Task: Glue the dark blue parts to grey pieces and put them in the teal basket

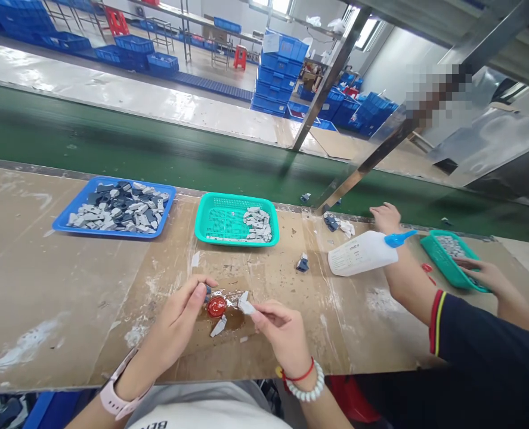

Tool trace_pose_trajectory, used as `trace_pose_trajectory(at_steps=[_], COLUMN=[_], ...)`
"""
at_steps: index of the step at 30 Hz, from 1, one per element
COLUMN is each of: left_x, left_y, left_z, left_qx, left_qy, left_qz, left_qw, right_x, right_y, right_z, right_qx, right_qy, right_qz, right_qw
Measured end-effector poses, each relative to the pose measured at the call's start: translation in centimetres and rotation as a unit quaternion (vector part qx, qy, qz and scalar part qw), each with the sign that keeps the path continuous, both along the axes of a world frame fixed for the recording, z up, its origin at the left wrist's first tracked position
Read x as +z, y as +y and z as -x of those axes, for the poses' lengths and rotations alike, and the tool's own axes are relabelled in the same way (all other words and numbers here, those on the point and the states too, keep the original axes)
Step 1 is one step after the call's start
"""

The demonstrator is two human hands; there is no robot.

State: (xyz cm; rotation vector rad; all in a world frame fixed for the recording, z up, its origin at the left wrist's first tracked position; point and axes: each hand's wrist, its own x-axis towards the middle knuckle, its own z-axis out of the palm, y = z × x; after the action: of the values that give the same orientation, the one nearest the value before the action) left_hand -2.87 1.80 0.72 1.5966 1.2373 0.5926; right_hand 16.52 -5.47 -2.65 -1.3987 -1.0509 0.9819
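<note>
My left hand (178, 314) is closed on a small dark blue-grey plastic part (207, 291), mostly covered by the fingers. Between the thumb and fingers of my right hand (282, 332) is a small light grey plastic part (245, 304), its far end pointing up and away. A round red cap (216, 306) with glossy liquid in it lies on the wet board between my hands. Just below the cap rests another light grey part (218, 326), apart from both hands.
A blue tray (112, 232) and a green basket (210, 238) hold plastic parts. A white bottle (362, 253) with a blue nozzle lies tilted at right. A co-worker's arms (407, 286) reach in beside a second green basket (443, 262). The green conveyor belt (157, 143) runs behind.
</note>
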Motion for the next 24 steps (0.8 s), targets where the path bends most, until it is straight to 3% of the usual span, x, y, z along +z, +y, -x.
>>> trace_pose_trajectory(at_steps=[3, 8, 18, 24], left_x=[0.2, 0.4, 0.9, -0.8], left_y=[-0.3, -1.1, -1.1, -2.0], left_z=[-0.9, -2.4, -2.8, -2.8], left_qx=[-0.069, -0.121, -0.106, -0.054], left_qy=[-0.027, -0.118, -0.100, -0.087], left_qz=[0.033, 0.074, 0.013, 0.036], left_qw=[0.997, 0.983, 0.989, 0.994], right_x=[1.2, 2.9, 4.0, 3.8], right_y=[0.6, 0.6, 0.4, -0.4], right_z=[-0.2, 0.8, 2.0, 3.4], right_qx=[0.002, -0.014, 0.005, 0.130], right_qy=[0.093, -0.005, -0.175, -0.369], right_qz=[-0.008, -0.102, -0.185, -0.192], right_qw=[0.996, 0.995, 0.967, 0.900])
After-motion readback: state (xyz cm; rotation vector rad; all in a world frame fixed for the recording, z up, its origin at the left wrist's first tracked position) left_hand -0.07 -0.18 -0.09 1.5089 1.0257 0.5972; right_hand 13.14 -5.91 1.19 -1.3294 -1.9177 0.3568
